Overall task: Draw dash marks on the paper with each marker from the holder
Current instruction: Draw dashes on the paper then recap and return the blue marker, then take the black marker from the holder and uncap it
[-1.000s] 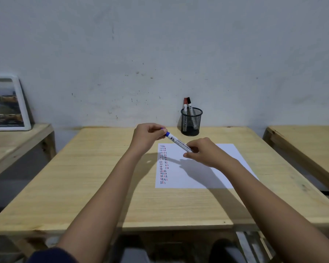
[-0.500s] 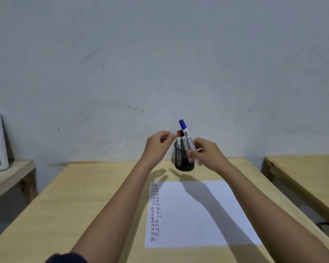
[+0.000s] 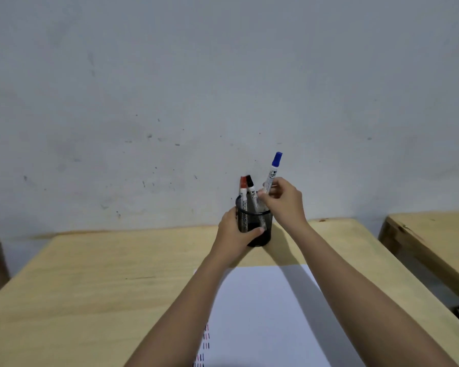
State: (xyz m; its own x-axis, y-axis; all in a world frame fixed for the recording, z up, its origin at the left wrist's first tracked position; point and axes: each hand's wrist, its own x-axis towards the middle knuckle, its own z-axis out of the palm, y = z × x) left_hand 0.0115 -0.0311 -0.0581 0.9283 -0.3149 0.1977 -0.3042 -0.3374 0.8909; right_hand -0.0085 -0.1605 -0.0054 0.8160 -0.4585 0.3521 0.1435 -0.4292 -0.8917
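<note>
From your head camera, you are looking down at a wooden table (image 3: 96, 287) with a grey wall (image 3: 170, 88) behind it.

Your left hand (image 3: 235, 234) is wrapping around the black mesh holder (image 3: 260, 227), which is standing at the far side of the table, close to the wall. Your left fingers are closing on the holder, with the thumb (image 3: 253, 232) lying across its near side.

Your right hand (image 3: 284, 201) is holding the blue marker (image 3: 272, 173) just above the right side of the holder. Your right fingers are pinching the marker's white body. The marker is standing almost straight up, with its blue cap pointing at the top. Its low end is hiding behind your hand, so you cannot tell if it is already inside the holder.

Two more markers are sitting in the holder: a red marker (image 3: 243, 190) on the left and a black marker (image 3: 251, 192) right beside it. Both are leaning a little and their caps are sticking up.

The white paper (image 3: 265, 313) is lying on the table near you, between your two arms. Small dash marks (image 3: 206, 343) in red and dark colours are running down its left edge.

Another wooden table (image 3: 435, 234) is standing off to the right.
</note>
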